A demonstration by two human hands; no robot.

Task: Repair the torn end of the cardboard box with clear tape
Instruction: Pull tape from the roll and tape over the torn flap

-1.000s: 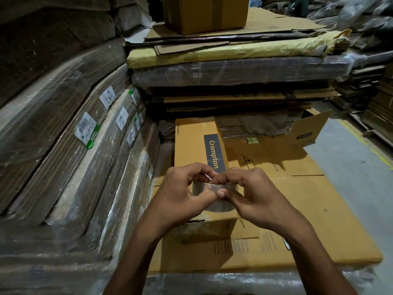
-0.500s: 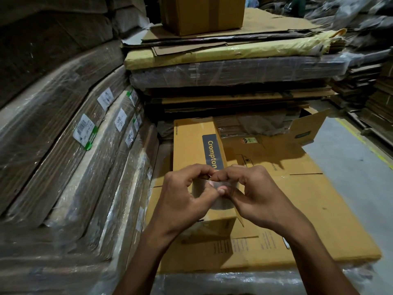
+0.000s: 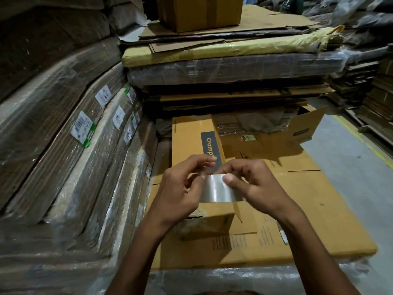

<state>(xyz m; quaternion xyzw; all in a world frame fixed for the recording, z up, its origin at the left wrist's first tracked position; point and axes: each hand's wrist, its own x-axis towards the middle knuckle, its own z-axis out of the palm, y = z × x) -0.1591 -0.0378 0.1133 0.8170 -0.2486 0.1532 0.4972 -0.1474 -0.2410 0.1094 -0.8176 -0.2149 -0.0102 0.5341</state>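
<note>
A long yellow-brown cardboard box (image 3: 191,137) with a dark "Crompton" label lies lengthwise in front of me, its near end (image 3: 208,225) torn and ragged. A piece of clear tape (image 3: 217,188) is stretched above that end, its lower edge near the box top. My left hand (image 3: 180,188) pinches the tape's left upper corner between thumb and fingers. My right hand (image 3: 253,184) pinches the right upper corner, thumb on the front face. Whether the tape touches the box is unclear.
The box rests on a flattened carton (image 3: 308,209) atop a plastic-wrapped stack (image 3: 234,277). Wrapped cardboard bundles (image 3: 63,145) rise at left. More stacked sheets (image 3: 223,67) and a brown box (image 3: 200,11) stand behind. Grey floor (image 3: 350,167) runs along the right.
The tape, bunched small between my fingertips before, is now spread out into a wide flat strip. My hands have moved slightly apart.
</note>
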